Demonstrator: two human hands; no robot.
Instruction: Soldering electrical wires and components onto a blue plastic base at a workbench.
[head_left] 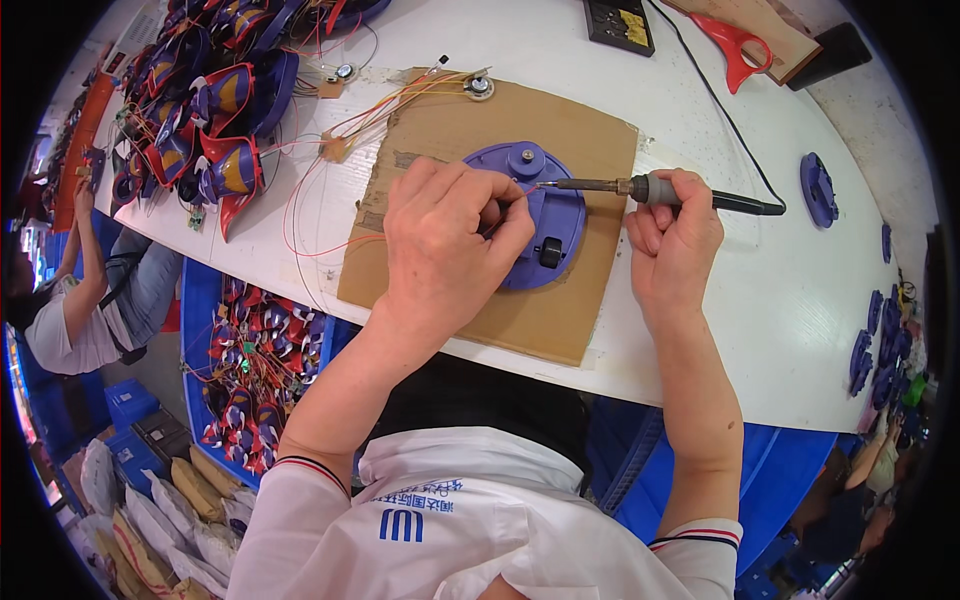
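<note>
A purple oval plastic base [548, 228] with a black wheel lies on brown cardboard [575, 320]. My left hand [450, 225] is over the base's left half, fingers curled and pinched on a thin red wire [349, 243] that runs in from the left. My right hand [675, 240] grips a soldering iron [736, 203] at the cardboard's right side; its metal tip reaches the spot by my left fingertips. Whether the tip touches the wire is too small to tell.
Purple-red toy parts [225, 170] and wired speakers [478, 85] fill the back left. A black case [615, 22], red part [745, 60] and purple pieces [817, 190] lie around. A blue bin [190, 340] of parts sits below the table. Co-workers [70, 320] are at both sides.
</note>
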